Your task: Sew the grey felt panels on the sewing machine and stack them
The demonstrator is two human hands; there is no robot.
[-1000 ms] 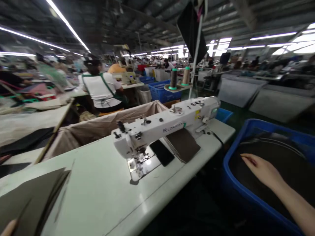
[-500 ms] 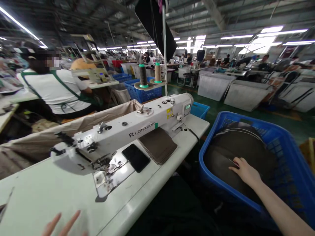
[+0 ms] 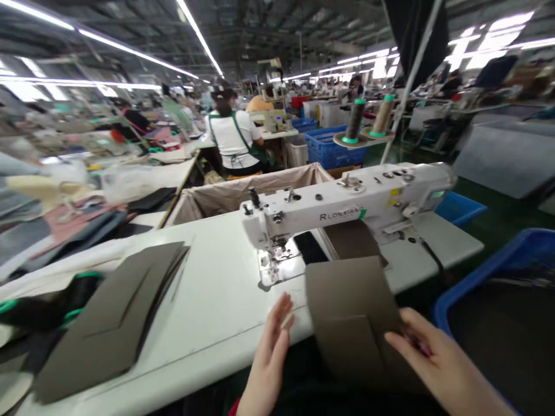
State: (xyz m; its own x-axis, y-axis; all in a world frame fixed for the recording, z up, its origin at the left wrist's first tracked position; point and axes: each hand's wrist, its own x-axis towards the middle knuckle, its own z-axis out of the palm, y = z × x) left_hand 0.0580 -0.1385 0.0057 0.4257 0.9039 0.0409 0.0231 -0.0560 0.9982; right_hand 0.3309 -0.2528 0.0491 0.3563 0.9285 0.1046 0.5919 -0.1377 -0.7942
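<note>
My right hand [image 3: 420, 352] grips the right edge of a dark olive-brown fabric panel [image 3: 347, 300], raised over the front edge of the sewing table [image 3: 208, 289]. A line or slit crosses the panel's middle. Something small and pinkish shows at the right fingers, too unclear to name. To the panel's left, my left hand [image 3: 273, 346] is raised with its fingers stretched, apart from the cloth. Behind both hands stands a white sewing machine [image 3: 347, 202]. A black phone [image 3: 311, 248] and a stack of brown pieces [image 3: 353, 238] lie under its arm, partly covered by the panel.
Similar panels [image 3: 117, 306] are stacked on the table's left, beside dark thread cones [image 3: 82, 294]. A blue basket [image 3: 446, 300] with dark fabric stands at the right. Behind the machine is a cloth-lined bin [image 3: 208, 199]; a co-worker [image 3: 234, 136] sits beyond.
My right hand has come out of the blue basket and now holds a fabric panel over the table edge. The view has turned left. More of my left hand shows, near the panel.
</note>
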